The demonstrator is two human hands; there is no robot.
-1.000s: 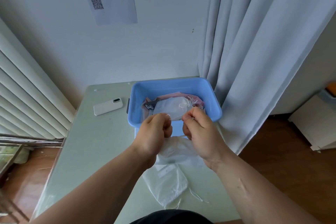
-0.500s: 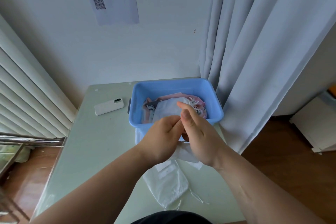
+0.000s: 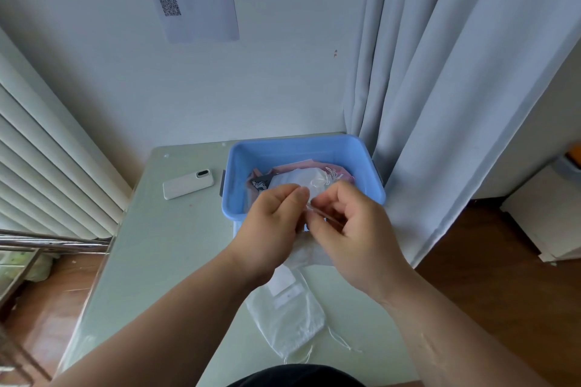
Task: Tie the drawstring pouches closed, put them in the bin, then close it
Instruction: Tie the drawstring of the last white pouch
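A blue plastic bin point(image 3: 371, 188) stands at the table's far right; inside lie a tied white pouch point(image 3: 295, 181) and pink pouches point(image 3: 341, 170). In front of the bin my left hand point(image 3: 272, 229) and my right hand point(image 3: 352, 229) are close together, each pinching the thin white drawstring of a white pouch point(image 3: 309, 253) that hangs mostly hidden beneath them. Another white pouch point(image 3: 287, 317) lies flat on the table near me, its strings loose. No bin lid is clearly visible.
A white phone point(image 3: 188, 184) lies left of the bin on the pale green table point(image 3: 157, 261). Grey curtains point(image 3: 440, 104) hang just right of the bin. White slatted blinds and a metal rail stand at the left, wooden floor on both sides.
My hands, pressed together half a second ago, have drawn slightly apart, and the fingers now pinch the string between them. The bin and the other pouches have not moved.
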